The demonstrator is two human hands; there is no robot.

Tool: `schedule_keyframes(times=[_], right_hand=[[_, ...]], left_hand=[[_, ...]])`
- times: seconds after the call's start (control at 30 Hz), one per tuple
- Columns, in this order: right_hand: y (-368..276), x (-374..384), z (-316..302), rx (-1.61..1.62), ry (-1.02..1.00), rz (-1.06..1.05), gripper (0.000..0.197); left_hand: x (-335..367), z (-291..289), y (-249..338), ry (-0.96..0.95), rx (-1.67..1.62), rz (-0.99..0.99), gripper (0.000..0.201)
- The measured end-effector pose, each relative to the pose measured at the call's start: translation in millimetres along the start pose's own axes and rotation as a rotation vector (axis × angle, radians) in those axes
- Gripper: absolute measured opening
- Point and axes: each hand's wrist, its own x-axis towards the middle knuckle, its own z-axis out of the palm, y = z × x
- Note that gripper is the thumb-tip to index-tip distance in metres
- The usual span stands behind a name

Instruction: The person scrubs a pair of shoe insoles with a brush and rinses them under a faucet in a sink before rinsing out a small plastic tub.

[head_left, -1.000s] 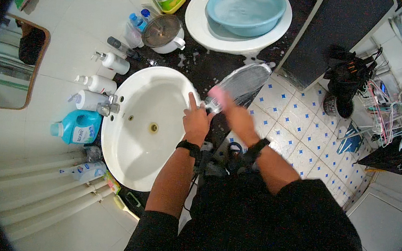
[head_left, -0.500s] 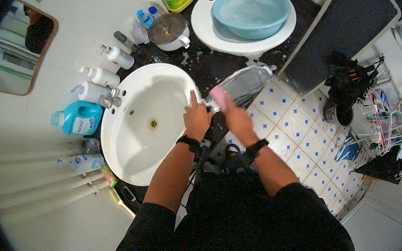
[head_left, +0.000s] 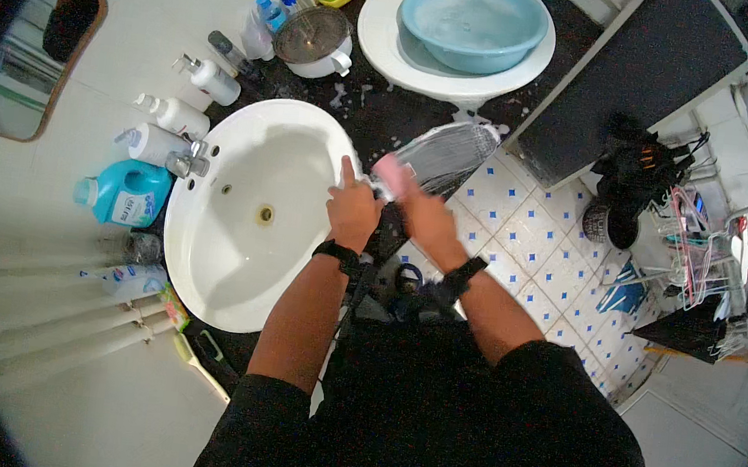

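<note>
A long grey sole-shaped piece (head_left: 452,158), edged with white foam, slants over the dark counter's front edge. It looks like an insole, but I cannot tell for sure. At its near end is my left hand (head_left: 354,216), closed on it, with the index finger stretched along the sink's rim. My right hand (head_left: 430,223) grips a pink scrubbing brush (head_left: 390,174) pressed against the piece's near part; motion smears it, and the bristles are hidden. Left of my hands lies the white oval sink (head_left: 242,297), with its drain showing.
Beyond, a light blue basin (head_left: 470,55) of soapy water sits in a second white sink (head_left: 377,42). A lidded pot (head_left: 316,52), pump bottles (head_left: 214,82) and a blue detergent jug (head_left: 125,193) line the wall side. A dark panel (head_left: 630,87) stands at the right.
The whole view has shifted, so sinks and bottles appear further left. The pink brush has moved slightly along the grey piece. Both hands keep their hold.
</note>
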Motion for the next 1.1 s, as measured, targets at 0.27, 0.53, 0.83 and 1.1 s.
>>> schedule_keyframes(times=[0.27, 0.53, 0.83, 1.1], right_hand=[[93.6, 41.1, -67.5, -0.098, 0.232, 0.143, 0.045], [26.8, 20.6, -46.2, -0.015, 0.112, 0.1, 0.056], [87.8, 34.7, -64.4, -0.094, 0.255, 0.019, 0.053], [95.9, 30.1, -69.6, -0.113, 0.208, 0.038, 0.054]], left_hand=[[-7.0, -1.5, -0.1, 0.061, 0.018, 0.077, 0.048], [2.7, 15.9, 16.5, 0.251, 0.086, 0.044, 0.058], [14.9, 20.2, 46.6, 0.196, -0.035, 0.174, 0.054], [14.3, 11.7, 48.9, 0.172, -0.007, 0.189, 0.054]])
